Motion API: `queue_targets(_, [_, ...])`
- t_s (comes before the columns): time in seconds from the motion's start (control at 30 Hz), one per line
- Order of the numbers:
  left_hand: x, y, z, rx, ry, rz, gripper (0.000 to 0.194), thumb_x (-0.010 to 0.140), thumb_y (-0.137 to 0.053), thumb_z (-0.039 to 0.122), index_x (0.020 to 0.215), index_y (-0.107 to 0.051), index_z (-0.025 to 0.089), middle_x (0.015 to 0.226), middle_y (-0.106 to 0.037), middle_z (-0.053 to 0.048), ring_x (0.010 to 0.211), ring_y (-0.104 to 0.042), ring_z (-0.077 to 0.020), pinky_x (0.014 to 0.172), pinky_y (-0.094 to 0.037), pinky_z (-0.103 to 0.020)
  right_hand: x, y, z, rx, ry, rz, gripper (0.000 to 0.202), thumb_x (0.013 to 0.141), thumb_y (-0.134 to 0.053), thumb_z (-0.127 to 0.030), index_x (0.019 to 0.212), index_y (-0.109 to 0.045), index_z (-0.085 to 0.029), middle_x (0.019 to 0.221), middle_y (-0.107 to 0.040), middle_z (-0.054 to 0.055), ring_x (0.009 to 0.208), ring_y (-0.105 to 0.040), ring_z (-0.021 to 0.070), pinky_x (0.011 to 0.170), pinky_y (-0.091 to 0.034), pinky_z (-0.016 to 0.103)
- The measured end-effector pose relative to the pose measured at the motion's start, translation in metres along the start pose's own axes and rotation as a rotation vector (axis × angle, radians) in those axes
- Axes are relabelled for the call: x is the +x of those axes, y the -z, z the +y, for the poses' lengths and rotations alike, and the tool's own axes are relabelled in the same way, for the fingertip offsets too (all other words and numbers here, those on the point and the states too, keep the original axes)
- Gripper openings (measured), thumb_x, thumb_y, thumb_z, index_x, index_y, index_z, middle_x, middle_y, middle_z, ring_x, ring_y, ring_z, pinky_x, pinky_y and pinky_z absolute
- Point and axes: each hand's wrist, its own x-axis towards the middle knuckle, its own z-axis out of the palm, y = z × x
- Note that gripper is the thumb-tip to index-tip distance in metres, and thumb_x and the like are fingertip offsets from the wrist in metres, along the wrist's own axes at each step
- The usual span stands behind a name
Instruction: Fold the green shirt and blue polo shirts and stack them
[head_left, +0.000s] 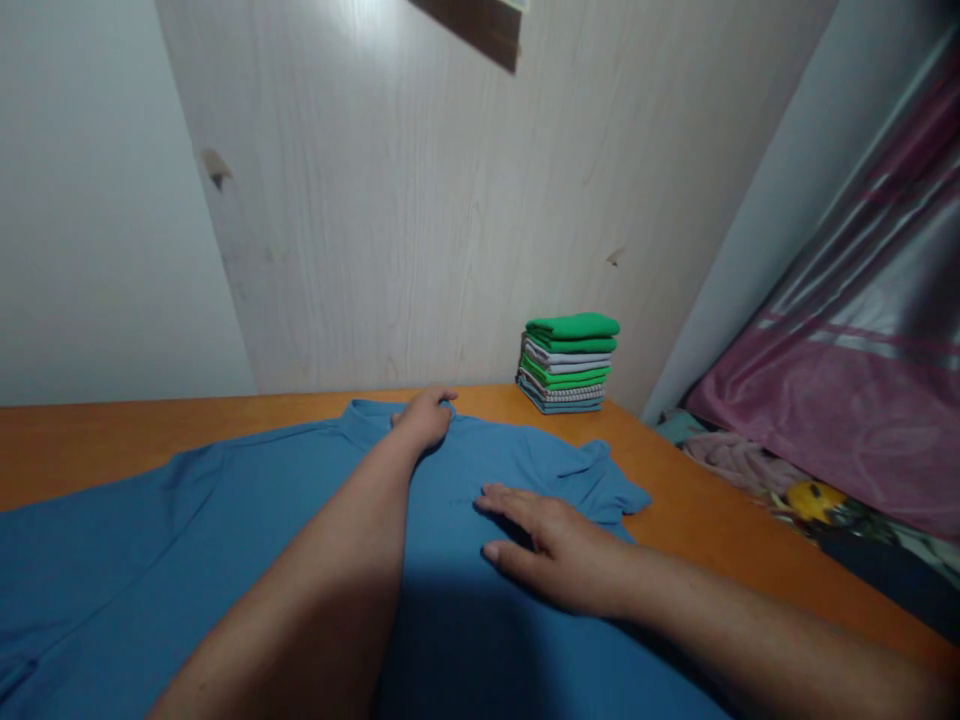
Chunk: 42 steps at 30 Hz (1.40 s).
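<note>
Desk [705, 530]: before the wall [375, 220].
T-shirt [270, 510]: on the desk, collar [366, 410] toward the wall.
Folded clothes stack [570, 364]: on the desk's far right, behind the T-shirt's right-hand sleeve [600, 480].
Curtain [855, 400]: right of the desk.

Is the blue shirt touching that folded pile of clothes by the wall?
Apart. The head view shows a strip of bare orange tabletop between the blue shirt and the folded pile.

A blue shirt [300, 520] lay spread on the orange bench [480, 398]; the left hand [426, 418] touched its collar, the right hand [551, 545] its chest, near folded clothes [570, 362].
</note>
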Motion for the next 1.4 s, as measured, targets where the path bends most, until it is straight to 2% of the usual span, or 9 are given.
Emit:
queue_targets(0.2, [-0.002,-0.001,0.005,-0.031,0.069,0.004,0.032,0.086,-0.055,0.029,0.114,-0.070,0.033,0.132,-0.068,-0.005,0.125,-0.057,-0.0308,0.106,-0.035,-0.055,0.041,0.041,0.046,-0.179,-0.229,0.278,0.041,0.095,-0.052,-0.041,0.126,-0.066,-0.017,0.126,-0.069,0.011,0.115,-0.064,0.0256,0.101,-0.048,0.040])
queue_targets(0.37, [-0.002,0.001,0.006,-0.038,0.083,-0.001,0.032,0.084,-0.057,0.029,0.113,-0.072,0.033,0.131,-0.068,-0.004,0.125,-0.058,-0.0285,0.105,-0.038,-0.050,0.070,0.051,0.095,-0.251,-0.501,0.199,0.045,0.085,-0.066,-0.040,0.123,-0.064,-0.015,0.119,-0.070,0.014,0.106,-0.066,0.0277,0.090,-0.051,0.040])
queue_targets(0.5, [-0.003,0.001,0.006,-0.041,0.103,0.013,0.032,0.085,-0.058,0.031,0.114,-0.071,0.033,0.131,-0.069,-0.003,0.125,-0.059,-0.0276,0.105,-0.039,-0.047,0.065,0.045,0.085,-0.400,-0.379,0.158,0.015,0.084,-0.060,-0.023,0.096,-0.068,-0.020,0.092,-0.071,0.007,0.087,-0.064,0.0223,0.074,-0.045,0.031])
queue_targets(0.73, [-0.002,-0.001,0.005,-0.039,0.121,0.039,0.032,0.086,-0.057,0.031,0.115,-0.071,0.032,0.131,-0.069,-0.005,0.123,-0.060,-0.0282,0.105,-0.038,-0.047,0.043,0.029,0.046,-0.652,-0.039,0.109,0.019,0.084,-0.056,-0.017,0.101,-0.066,-0.022,0.103,-0.065,0.008,0.100,-0.055,0.0229,0.081,-0.034,0.033])
queue_targets(0.8, [-0.002,-0.001,0.005,-0.038,0.120,0.043,0.033,0.086,-0.057,0.030,0.115,-0.071,0.033,0.131,-0.069,-0.004,0.123,-0.060,-0.0283,0.104,-0.038,-0.048,0.044,0.028,0.043,-0.598,-0.081,0.105,0.017,0.088,-0.058,-0.028,0.101,-0.066,-0.021,0.101,-0.066,0.007,0.096,-0.057,0.0225,0.081,-0.033,0.034])
queue_targets(0.93, [-0.003,0.000,0.005,-0.035,0.105,0.040,0.033,0.085,-0.055,0.029,0.114,-0.070,0.034,0.131,-0.069,-0.002,0.125,-0.058,-0.0275,0.105,-0.037,-0.049,0.052,0.031,0.043,-0.448,-0.266,0.165,0.044,0.092,-0.052,-0.056,0.117,-0.064,-0.022,0.093,-0.072,0.005,0.085,-0.062,0.0218,0.078,-0.034,0.034])
queue_targets(1.07, [-0.006,0.004,0.009,-0.017,0.105,0.038,0.035,0.086,-0.052,0.028,0.116,-0.070,0.036,0.131,-0.068,-0.002,0.125,-0.058,-0.0289,0.105,-0.036,-0.051,0.062,0.033,0.049,-0.516,-0.326,0.112,0.029,0.093,-0.053,-0.047,0.102,-0.070,-0.025,0.090,-0.074,0.005,0.084,-0.065,0.0232,0.078,-0.036,0.035])
queue_targets(1.27, [-0.016,0.003,0.014,0.261,-0.034,0.096,0.040,0.092,-0.046,0.029,0.126,-0.065,0.034,0.126,-0.070,-0.009,0.123,-0.056,-0.0340,0.111,-0.021,-0.060,0.075,0.043,0.087,-0.592,-0.613,0.339,0.032,0.094,-0.048,-0.046,0.103,-0.070,-0.025,0.097,-0.074,0.010,0.089,-0.066,0.0267,0.072,-0.041,0.034])
queue_targets(1.4, [-0.024,0.003,0.022,0.403,-0.089,0.138,0.037,0.093,-0.046,0.031,0.125,-0.064,0.030,0.120,-0.070,-0.012,0.120,-0.055,-0.0351,0.112,-0.014,-0.061,0.073,0.055,0.118,-0.476,-0.675,0.417,0.028,0.089,-0.053,-0.045,0.091,-0.070,-0.023,0.090,-0.073,0.010,0.084,-0.065,0.0269,0.065,-0.040,0.032])
